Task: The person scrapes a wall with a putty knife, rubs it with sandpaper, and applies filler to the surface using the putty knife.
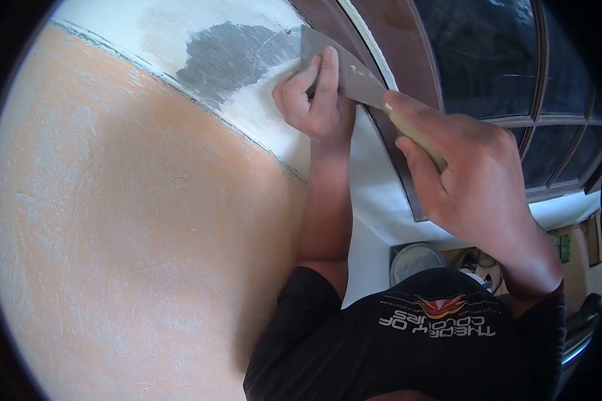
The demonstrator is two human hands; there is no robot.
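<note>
A wide metal putty knife [344, 67] lies flat against a white plastered band of wall [261, 107], its blade edge next to a grey patch of fresh filler [231, 57]. My right hand [468, 180] grips the knife's pale handle. My left hand [314, 100] presses two fingers on the back of the blade, close to the wall.
An orange-painted wall [127, 220] fills the left side. A dark brown arched window frame [381, 40] with glass panes [481, 53] runs to the right. Below, past my black T-shirt [421, 341], a round bucket lid [416, 260] and clutter sit on the floor.
</note>
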